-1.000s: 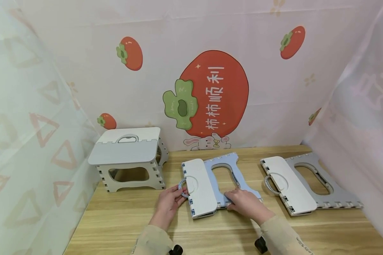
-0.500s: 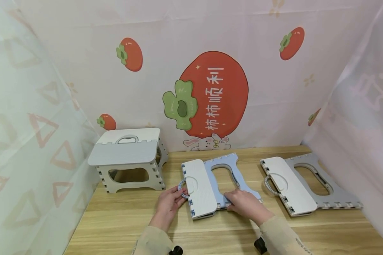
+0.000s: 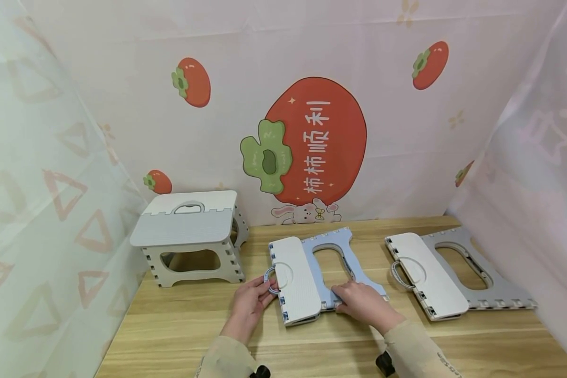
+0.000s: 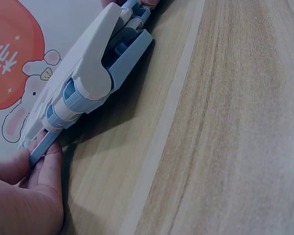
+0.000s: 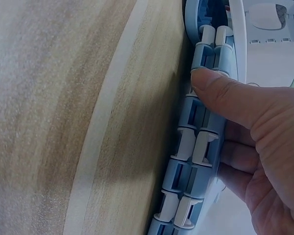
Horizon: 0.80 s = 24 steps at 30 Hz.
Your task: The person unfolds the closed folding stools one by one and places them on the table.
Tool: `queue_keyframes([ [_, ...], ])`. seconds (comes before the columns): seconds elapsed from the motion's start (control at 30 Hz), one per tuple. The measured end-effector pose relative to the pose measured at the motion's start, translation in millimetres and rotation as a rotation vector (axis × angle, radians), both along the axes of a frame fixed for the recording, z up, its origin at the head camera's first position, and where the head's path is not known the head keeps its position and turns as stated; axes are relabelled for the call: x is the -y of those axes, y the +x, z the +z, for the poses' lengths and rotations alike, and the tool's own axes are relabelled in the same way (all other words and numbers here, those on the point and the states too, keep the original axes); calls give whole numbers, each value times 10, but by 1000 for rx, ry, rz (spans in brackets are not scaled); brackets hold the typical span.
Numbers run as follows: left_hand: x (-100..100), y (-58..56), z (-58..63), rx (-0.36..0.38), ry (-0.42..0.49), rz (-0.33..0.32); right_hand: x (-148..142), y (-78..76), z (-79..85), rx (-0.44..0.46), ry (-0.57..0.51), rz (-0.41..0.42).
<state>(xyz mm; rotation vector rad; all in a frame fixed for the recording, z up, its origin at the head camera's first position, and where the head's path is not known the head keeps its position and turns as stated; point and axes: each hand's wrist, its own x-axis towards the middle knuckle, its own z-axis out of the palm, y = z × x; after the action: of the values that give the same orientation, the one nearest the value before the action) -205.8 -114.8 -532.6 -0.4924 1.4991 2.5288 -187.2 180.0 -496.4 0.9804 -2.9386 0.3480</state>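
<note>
A folded step stool with a white top and light blue legs lies flat in the middle of the wooden table. My left hand pinches its blue loop handle at the left edge; the left wrist view shows the thumb and fingers on either side of that handle. On the stool's near right side, my right hand grips the blue leg panel. In the right wrist view the thumb of the right hand presses the hinged edge, with the fingers curled behind the panel.
At the left an unfolded grey and white stool stands upright on the table. A folded grey and white stool lies at the right. Printed fabric walls enclose the back and sides.
</note>
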Motion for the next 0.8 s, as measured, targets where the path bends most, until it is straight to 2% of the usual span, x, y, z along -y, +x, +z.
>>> queue_keyframes([
  [0.47, 9, -7, -2, -5, 21, -1, -13, 4, 25, 18, -3, -1],
  [0.8, 14, 29, 84, -27, 16, -11, -30, -9, 51, 67, -26, -5],
])
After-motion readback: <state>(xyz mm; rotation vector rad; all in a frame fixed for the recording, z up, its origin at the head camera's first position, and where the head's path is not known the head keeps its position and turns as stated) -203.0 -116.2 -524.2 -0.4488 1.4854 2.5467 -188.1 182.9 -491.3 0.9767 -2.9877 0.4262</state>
